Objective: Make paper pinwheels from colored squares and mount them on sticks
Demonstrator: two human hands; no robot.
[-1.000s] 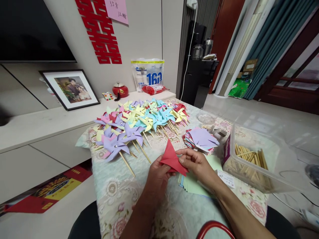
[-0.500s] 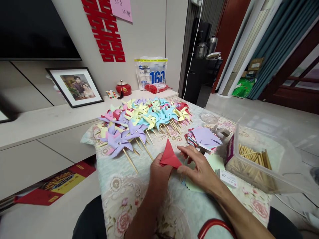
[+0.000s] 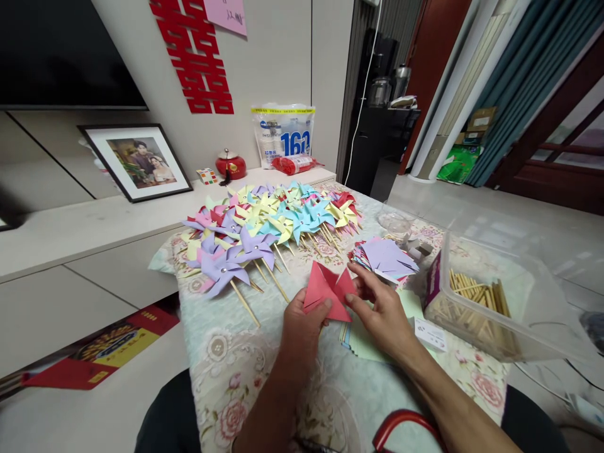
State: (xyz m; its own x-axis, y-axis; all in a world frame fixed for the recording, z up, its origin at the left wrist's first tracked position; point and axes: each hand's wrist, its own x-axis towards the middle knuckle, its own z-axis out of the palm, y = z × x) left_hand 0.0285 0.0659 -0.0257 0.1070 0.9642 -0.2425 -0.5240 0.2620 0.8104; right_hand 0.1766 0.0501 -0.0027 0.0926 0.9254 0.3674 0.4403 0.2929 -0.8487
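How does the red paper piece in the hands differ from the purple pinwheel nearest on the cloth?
The red paper piece is held up by both the left hand and right hand; the purple pinwheel lies flat on the cloth. The red piece has no stick; the purple one sits on a wooden stick with a pin at its centre. The red one is only partly folded; the purple one has all its vanes. Both are coloured paper.

I assess this as a home living room. Far left, a dark TV (image 3: 66, 53) hangs above a low cabinet (image 3: 94, 226) bearing a framed portrait (image 3: 136, 162). A red paper cutout (image 3: 192, 53) is on the wall. Far right, curtains (image 3: 509, 82) and a wooden door (image 3: 425, 69). Near me, a table with a floral cloth (image 3: 226, 371).
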